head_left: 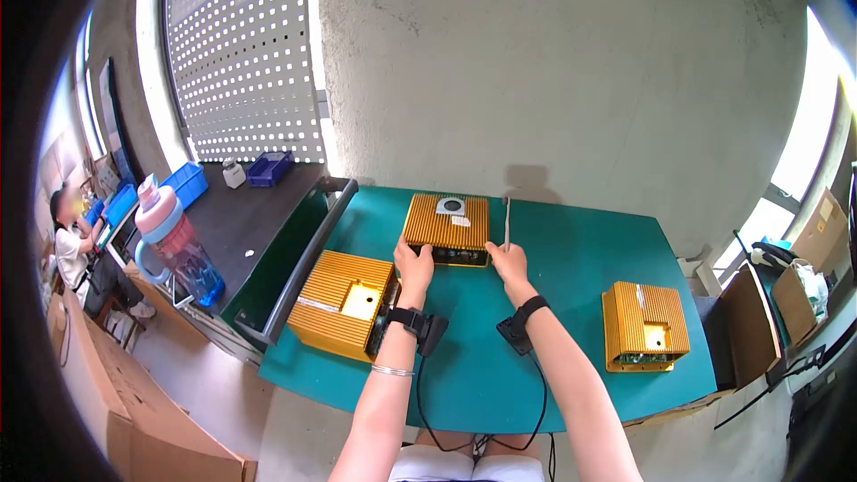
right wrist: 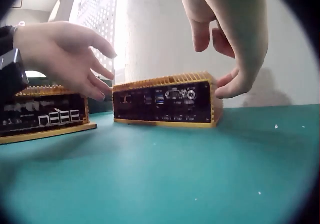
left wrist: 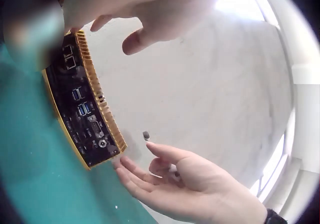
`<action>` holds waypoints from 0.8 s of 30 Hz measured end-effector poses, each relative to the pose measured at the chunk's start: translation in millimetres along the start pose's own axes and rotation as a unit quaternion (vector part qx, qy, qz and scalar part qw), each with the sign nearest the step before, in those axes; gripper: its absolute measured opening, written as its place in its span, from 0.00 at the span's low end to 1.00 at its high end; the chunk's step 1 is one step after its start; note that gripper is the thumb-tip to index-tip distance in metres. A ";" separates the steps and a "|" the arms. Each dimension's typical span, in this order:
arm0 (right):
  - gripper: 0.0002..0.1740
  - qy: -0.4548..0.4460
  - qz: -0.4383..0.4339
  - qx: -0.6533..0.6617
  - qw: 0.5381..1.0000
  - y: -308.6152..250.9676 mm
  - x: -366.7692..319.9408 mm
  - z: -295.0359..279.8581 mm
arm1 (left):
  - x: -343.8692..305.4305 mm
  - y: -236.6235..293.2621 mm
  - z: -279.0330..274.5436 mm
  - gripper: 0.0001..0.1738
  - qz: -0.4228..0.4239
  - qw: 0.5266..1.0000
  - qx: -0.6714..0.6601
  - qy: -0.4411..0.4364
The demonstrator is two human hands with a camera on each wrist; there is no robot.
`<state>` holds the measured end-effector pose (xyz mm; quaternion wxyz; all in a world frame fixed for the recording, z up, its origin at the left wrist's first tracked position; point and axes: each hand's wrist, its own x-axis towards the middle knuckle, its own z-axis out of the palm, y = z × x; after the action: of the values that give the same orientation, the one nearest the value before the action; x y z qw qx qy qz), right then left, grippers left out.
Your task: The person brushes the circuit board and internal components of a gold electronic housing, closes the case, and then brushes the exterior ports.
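A flat gold finned industrial computer point(head_left: 446, 221) lies at the back of the table, its dark port panel point(right wrist: 162, 104) facing me. A white square with a black disc point(head_left: 451, 206) and a small white label are on its top. My left hand point(head_left: 413, 266) touches its front left corner with loosely extended fingers. At its right end, fingertips of my right hand point(head_left: 511, 265) meet the side. That hand also holds a thin grey rod-like tool point(head_left: 507, 219), pointing up and away; its lower part is hidden in the palm.
Larger gold finned units stand on the green table point(head_left: 527, 384): one point(head_left: 344, 305) at left beside my forearm, another point(head_left: 644, 326) at right. A dark side bench point(head_left: 259, 214) holds a water bottle point(head_left: 183, 245) and blue bins point(head_left: 187, 184). A person point(head_left: 76, 245) sits far left.
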<state>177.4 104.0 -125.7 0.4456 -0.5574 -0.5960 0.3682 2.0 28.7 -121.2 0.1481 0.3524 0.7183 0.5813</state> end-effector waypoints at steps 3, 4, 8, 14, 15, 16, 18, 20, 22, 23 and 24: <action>0.26 -0.022 0.023 -0.026 0.999 -9.3 1.6 5.4 | 8.6 6.5 1.1 0.44 -0.045 0.999 -0.014 -0.006; 0.26 -0.025 0.027 -0.025 0.999 -5.1 4.7 10.2 | 11.0 4.3 2.6 0.44 -0.074 0.997 -0.023 0.006; 0.28 -0.005 -0.001 -0.023 1.000 4.2 9.3 24.2 | 23.3 -11.7 12.4 0.46 -0.098 0.994 -0.041 0.011; 0.29 0.012 -0.026 0.001 1.000 -6.1 4.1 19.3 | 39.0 -39.2 12.1 0.39 -0.047 0.998 -0.048 0.005; 0.29 0.014 -0.034 -0.010 0.999 -6.7 5.5 18.5 | 40.9 -36.1 13.1 0.37 -0.046 0.999 -0.021 0.003; 0.28 0.011 -0.039 -0.024 0.999 -3.5 2.9 17.9 | 39.1 -36.3 13.6 0.36 -0.051 0.999 0.008 0.000; 0.28 0.018 -0.035 -0.026 0.999 -1.1 2.3 18.6 | 28.6 -21.0 12.6 0.36 -0.067 0.997 0.046 0.006; 0.28 0.008 -0.017 0.012 1.000 1.7 5.8 19.8 | 27.9 -14.5 6.9 0.37 -0.070 0.994 0.081 0.013; 0.27 0.020 -0.025 0.014 0.999 1.3 6.4 19.4 | 30.8 -12.0 -2.3 0.38 -0.070 0.996 0.011 -0.060; 0.26 0.017 -0.017 0.011 1.000 0.0 6.4 19.3 | 29.0 -9.0 -1.4 0.38 -0.066 0.996 0.009 -0.062; 0.26 0.012 -0.011 0.007 1.000 -1.4 6.7 18.6 | 26.4 -6.3 -0.3 0.39 -0.073 0.996 0.008 -0.057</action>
<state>159.5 111.5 -129.8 0.4608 -0.5522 -0.5938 0.3608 -19.0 45.9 -121.8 0.2281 0.3326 0.7372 0.5421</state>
